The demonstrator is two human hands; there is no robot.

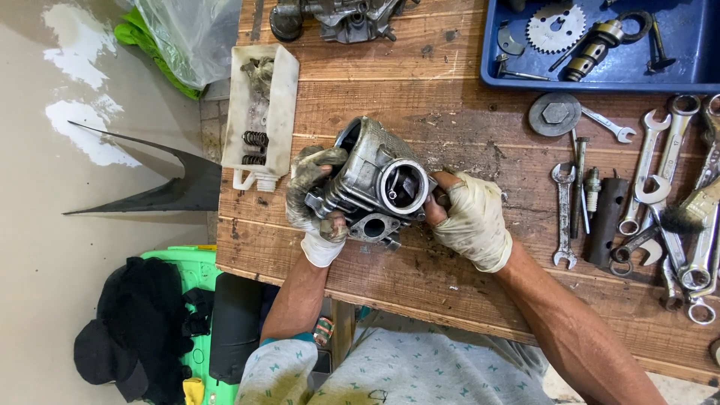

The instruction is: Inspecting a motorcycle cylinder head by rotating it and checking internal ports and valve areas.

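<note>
Over the wooden bench, gloved hands, left and right, around a cylinder head.

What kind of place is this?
Probably a repair workshop for engines. Gloved hands hold a greasy metal engine part over a wooden bench, with spanners laid out and a blue tray holding a gear.

Engine cylinder head between gloved hands

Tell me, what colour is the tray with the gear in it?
Blue tray, holding the gear; clearest in the head view.
</note>
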